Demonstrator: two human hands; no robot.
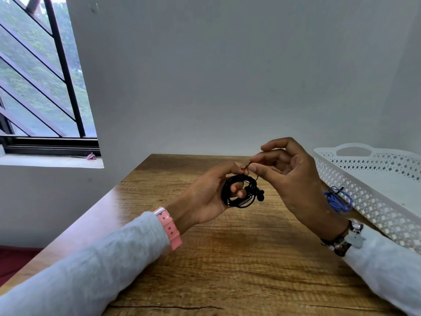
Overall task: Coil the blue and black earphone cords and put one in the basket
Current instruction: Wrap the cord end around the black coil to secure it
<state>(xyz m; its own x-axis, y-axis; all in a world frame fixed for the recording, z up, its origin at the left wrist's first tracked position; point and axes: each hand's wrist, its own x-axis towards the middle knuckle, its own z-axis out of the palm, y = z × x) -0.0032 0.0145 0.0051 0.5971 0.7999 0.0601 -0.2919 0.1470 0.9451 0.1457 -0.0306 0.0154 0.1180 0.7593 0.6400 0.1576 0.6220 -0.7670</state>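
Left hand (206, 195) is above the wooden table (227, 270), fingers curled round the black earphone cord (239, 192), which is wound in a tight coil w/ the earbuds hanging at its right side. A pink watch strap (169, 226) sits on that wrist, next to a grey sleeve. Right hand (293, 179) is just beside the left one, thumb and forefinger pinching the loose end of the same black cord above the coil; other fingers are bent and hold nothing. On this wrist is a dark bracelet (341, 240). Behind the right hand, the blue earphone cord (337, 199) lies bundled on the table, close to the near wall of the white basket (364, 195), not inside it. The basket stands at the table's right edge. Far left is a window (41, 71) w/ dark bars.
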